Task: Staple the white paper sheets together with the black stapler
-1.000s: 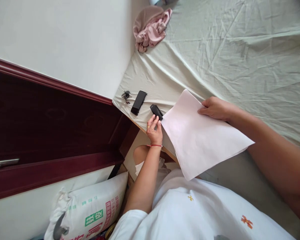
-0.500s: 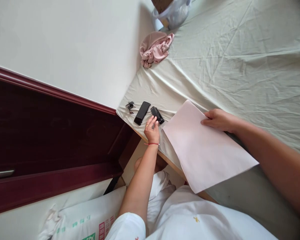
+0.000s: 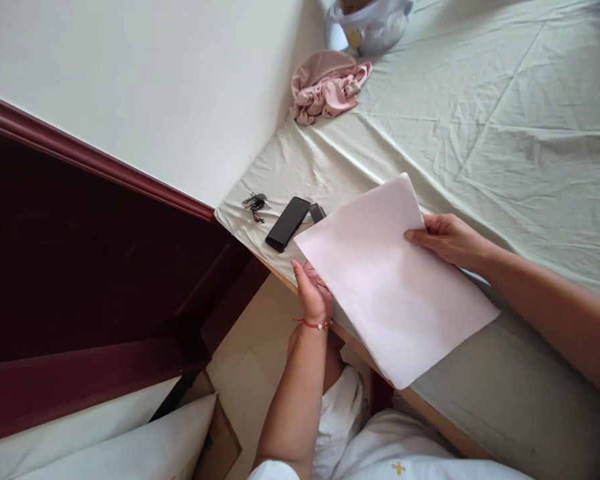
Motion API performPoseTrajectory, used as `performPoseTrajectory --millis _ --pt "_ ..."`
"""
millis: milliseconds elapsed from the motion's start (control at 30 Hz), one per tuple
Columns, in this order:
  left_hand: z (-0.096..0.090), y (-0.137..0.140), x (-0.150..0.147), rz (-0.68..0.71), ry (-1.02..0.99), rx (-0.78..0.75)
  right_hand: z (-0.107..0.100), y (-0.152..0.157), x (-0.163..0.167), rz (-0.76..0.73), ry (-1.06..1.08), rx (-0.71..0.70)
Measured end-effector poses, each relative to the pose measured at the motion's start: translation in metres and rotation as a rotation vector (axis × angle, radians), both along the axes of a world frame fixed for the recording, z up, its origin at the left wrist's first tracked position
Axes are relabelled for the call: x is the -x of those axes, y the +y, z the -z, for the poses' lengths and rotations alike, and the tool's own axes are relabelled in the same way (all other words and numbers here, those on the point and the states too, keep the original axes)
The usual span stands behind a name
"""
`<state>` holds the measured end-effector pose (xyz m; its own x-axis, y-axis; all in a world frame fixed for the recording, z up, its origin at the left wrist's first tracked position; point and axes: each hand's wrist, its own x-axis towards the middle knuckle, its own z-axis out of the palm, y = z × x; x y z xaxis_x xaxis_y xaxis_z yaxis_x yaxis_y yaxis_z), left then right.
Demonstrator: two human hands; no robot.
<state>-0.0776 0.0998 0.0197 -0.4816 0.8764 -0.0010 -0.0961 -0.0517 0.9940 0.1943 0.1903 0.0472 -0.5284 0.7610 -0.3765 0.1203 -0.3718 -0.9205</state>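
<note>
A stack of white paper sheets (image 3: 395, 280) is held slanted over the cloth-covered surface. My right hand (image 3: 445, 239) grips its right edge, thumb on top and fingers underneath. By the left edge is my left hand (image 3: 314, 290), turned palm up, its thumb stretched away from the paper. Its other fingers reach under or behind that edge and are partly hidden. Just beyond the paper's left corner lies a small black device (image 3: 317, 212), perhaps a stapler or hole punch, mostly covered by the sheets. Beside it rests a black phone (image 3: 287, 223).
A bunch of keys (image 3: 256, 202) lies near the surface's left corner. Farther back are a crumpled pink cloth (image 3: 327, 90) and a translucent basin (image 3: 375, 27) against the white wall. A dark red door (image 3: 80, 267) stands to the left, with white sacks (image 3: 130, 440) below it.
My left hand has drawn back from the black device to the paper's left edge and turned palm up. The paper has shifted left, now covering much of that device. The view has moved slightly.
</note>
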Motion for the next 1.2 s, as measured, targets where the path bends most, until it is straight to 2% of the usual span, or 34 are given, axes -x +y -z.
performPoseTrajectory --millis 67,133,200,267,367,500,667,800,1000,1200 --pt "-0.002 -0.002 -0.002 0.033 -0.174 0.071 0.007 0.001 0.005 0.051 -0.057 -0.092" --pt "-0.002 -0.004 -0.001 0.052 -0.196 0.178 0.009 -0.001 0.006 0.088 -0.129 -0.140" --pt "-0.002 -0.006 -0.001 0.098 -0.147 0.249 0.007 -0.004 0.006 0.098 -0.199 -0.125" --pt "-0.003 -0.011 -0.002 0.077 -0.123 0.281 0.003 -0.008 0.007 0.126 -0.196 -0.054" --pt "-0.006 -0.015 -0.009 -0.049 -0.205 0.279 0.003 -0.010 0.006 0.194 -0.220 -0.079" --pt "-0.011 -0.012 -0.022 -0.087 -0.320 0.214 0.018 -0.006 -0.002 0.177 -0.408 -0.130" --pt "-0.009 -0.011 -0.024 -0.184 -0.373 0.176 0.031 0.002 -0.015 0.239 -0.380 -0.086" --pt "-0.003 -0.009 -0.021 -0.194 -0.306 0.131 0.026 0.003 -0.016 0.236 -0.353 -0.094" --pt "0.001 0.000 -0.028 -0.302 -0.204 0.085 0.020 0.005 -0.011 0.319 -0.245 -0.068" --pt "0.006 -0.002 -0.033 -0.397 -0.180 0.093 0.021 0.006 -0.016 0.336 -0.321 -0.072"
